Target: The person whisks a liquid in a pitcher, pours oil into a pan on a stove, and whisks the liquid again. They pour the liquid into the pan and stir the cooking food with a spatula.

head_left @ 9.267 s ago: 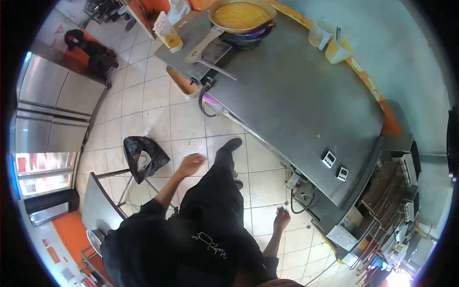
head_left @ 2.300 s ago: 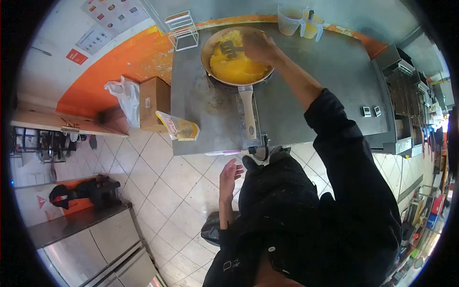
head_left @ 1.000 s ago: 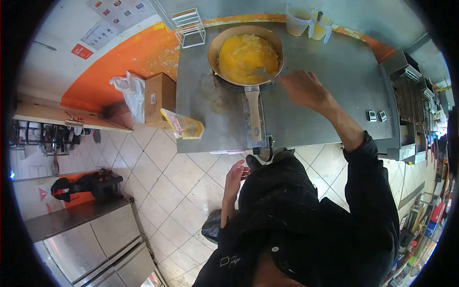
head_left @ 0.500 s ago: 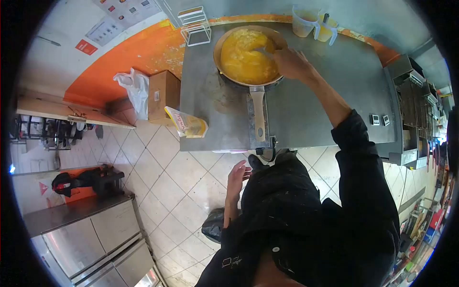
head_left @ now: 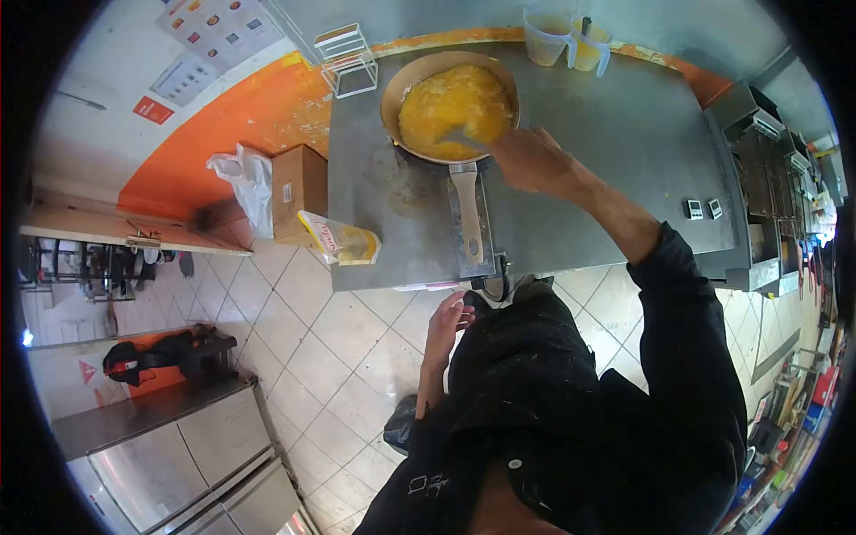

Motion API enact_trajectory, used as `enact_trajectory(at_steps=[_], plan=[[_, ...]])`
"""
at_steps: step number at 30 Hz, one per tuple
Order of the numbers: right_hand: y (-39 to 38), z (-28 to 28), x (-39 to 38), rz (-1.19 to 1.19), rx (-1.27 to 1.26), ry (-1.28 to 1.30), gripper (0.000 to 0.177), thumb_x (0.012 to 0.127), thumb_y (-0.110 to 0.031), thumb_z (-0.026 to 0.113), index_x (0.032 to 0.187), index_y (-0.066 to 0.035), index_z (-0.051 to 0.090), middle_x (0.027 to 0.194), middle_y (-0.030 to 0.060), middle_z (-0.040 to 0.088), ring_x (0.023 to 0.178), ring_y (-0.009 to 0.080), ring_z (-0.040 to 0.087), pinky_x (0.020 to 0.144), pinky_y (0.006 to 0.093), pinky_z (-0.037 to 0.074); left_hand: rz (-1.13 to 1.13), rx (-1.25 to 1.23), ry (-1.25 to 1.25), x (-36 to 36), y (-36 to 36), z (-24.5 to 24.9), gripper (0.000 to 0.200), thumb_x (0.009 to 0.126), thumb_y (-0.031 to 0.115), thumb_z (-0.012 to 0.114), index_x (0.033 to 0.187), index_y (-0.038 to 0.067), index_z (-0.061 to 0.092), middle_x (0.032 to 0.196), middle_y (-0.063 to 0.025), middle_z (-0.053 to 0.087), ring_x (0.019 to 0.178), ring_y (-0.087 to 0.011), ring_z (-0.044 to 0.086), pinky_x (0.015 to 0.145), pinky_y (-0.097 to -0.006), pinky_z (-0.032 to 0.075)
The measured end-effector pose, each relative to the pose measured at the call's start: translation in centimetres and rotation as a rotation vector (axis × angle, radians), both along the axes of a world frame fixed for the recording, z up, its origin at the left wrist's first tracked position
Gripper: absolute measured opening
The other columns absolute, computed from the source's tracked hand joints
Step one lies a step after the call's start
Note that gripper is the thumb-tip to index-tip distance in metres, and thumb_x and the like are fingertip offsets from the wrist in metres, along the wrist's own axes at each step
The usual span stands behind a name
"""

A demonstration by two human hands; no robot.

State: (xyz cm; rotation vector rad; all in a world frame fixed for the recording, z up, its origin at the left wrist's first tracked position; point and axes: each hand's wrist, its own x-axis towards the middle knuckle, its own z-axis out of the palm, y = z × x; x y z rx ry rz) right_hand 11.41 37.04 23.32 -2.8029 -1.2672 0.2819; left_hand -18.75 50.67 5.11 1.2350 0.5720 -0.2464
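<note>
A frying pan [head_left: 390, 109] with beige inner walls sits on the steel counter, its light handle pointing toward me. Inside lies a wet, yellow egg mixture [head_left: 456, 100], partly set into soft curds. My right hand [head_left: 539, 165] is closed around a spatula; its grip is hidden by my fingers. The grey blade [head_left: 464, 138] rests in the egg near the pan's close edge. My left hand [head_left: 443, 328] hangs low beside my thigh, below the counter edge, fingers loosely bent and apart, holding nothing.
On the counter [head_left: 606, 178] stand a yellow-white pouch [head_left: 349, 241], a white wire rack [head_left: 348, 62], two measuring jugs [head_left: 546, 43] and two small timers [head_left: 694, 209]. A cardboard box [head_left: 300, 189] and white plastic bag [head_left: 250, 183] are left of it.
My right hand has drawn the spatula toward me and left, from the pan's right side to its near edge. The egg has shifted. My left hand stays low; the view has moved slightly.
</note>
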Motion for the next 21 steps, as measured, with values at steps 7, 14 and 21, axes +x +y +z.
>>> enact_trajectory(at_steps=[7,14,21], plan=[[-3.1,1.6,-0.8,-0.07,0.051,-0.199,0.014,0.077,-0.005,0.055,0.084,-0.002,0.067,0.075,0.0189,0.066,0.07,0.0341,0.068,0.063,0.045,0.055,-0.095,-0.032,-0.154,3.9,0.0,2.4,0.049,0.098,0.029,0.051,0.14,0.006,0.039,0.108,-0.0086,0.063,0.096,-0.0147,0.059,0.086,-0.0286,0.046],[0.1,-0.2,3.4,-0.173,0.032,-0.149,0.013,0.076,-0.002,0.057,0.084,-0.001,0.067,0.081,0.0198,0.068,0.073,0.0338,0.068,0.064,0.0446,0.056,-0.138,0.008,-0.269,5.7,-1.0,4.6,0.057,0.099,0.027,0.05,0.147,0.007,0.026,0.121,-0.0122,0.06,0.102,-0.0178,0.06,0.087,-0.0307,0.044],[3.8,-1.2,3.8,-0.127,0.094,-0.118,0.014,0.071,-0.002,0.061,0.083,0.002,0.068,0.078,0.0183,0.068,0.073,0.0326,0.069,0.066,0.0436,0.056,-0.155,0.02,-0.236,6.3,-1.2,3.9,0.057,0.099,0.028,0.048,0.147,0.007,0.025,0.124,-0.0135,0.058,0.105,-0.0187,0.059,0.087,-0.0299,0.044]])
